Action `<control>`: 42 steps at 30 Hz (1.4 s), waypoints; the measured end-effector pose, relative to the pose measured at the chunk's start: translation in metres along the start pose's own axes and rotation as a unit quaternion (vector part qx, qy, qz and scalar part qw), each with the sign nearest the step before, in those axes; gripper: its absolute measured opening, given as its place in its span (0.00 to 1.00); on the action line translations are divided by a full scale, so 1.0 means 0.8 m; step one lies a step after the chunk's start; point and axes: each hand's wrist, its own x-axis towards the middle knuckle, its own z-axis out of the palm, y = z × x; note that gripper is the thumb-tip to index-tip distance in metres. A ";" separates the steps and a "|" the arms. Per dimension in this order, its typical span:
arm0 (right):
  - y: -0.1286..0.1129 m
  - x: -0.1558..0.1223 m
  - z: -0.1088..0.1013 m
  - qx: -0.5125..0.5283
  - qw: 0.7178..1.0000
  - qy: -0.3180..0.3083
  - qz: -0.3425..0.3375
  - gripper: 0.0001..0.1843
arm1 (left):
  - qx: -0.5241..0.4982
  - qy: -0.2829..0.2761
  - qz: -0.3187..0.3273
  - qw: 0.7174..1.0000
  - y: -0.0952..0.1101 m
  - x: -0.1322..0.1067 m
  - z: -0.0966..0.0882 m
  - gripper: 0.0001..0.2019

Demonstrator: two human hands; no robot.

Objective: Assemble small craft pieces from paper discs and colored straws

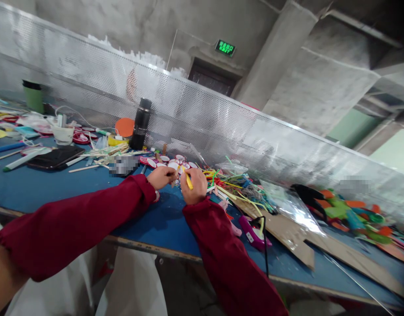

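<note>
My left hand (161,176) is closed in a pinch on a small pale piece (176,176), too blurred to name. Just beside it, my right hand (195,185) grips a yellow pen-like tool (188,180), whose tip points toward the left fingertips. Both hands are raised slightly over the blue tabletop (162,219), with dark red sleeves on the forearms. Beyond the fingers lie several white discs with red-pink edges (163,159). A pile of coloured strands (236,182) spreads out to the right of my right hand.
A black bottle (141,125) stands behind the left hand, near the perforated metal screen (202,114). Leftward are a phone (57,157), a white cup (63,135) and thin sticks (113,151). Rightward lie a purple device (254,232), cardboard strips (287,232) and clear plastic (290,206).
</note>
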 end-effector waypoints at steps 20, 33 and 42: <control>0.005 -0.007 0.025 0.417 0.822 -0.033 0.386 0.13 | -0.166 -0.067 -0.022 0.984 0.025 -0.009 0.005 0.20; 0.003 -0.012 0.030 0.375 0.853 -0.044 0.360 0.11 | -0.138 -0.070 -0.027 0.988 0.030 -0.010 0.003 0.20; -0.009 -0.009 0.026 0.454 0.793 -0.063 0.401 0.10 | -0.159 -0.122 -0.050 0.978 0.038 -0.016 0.000 0.18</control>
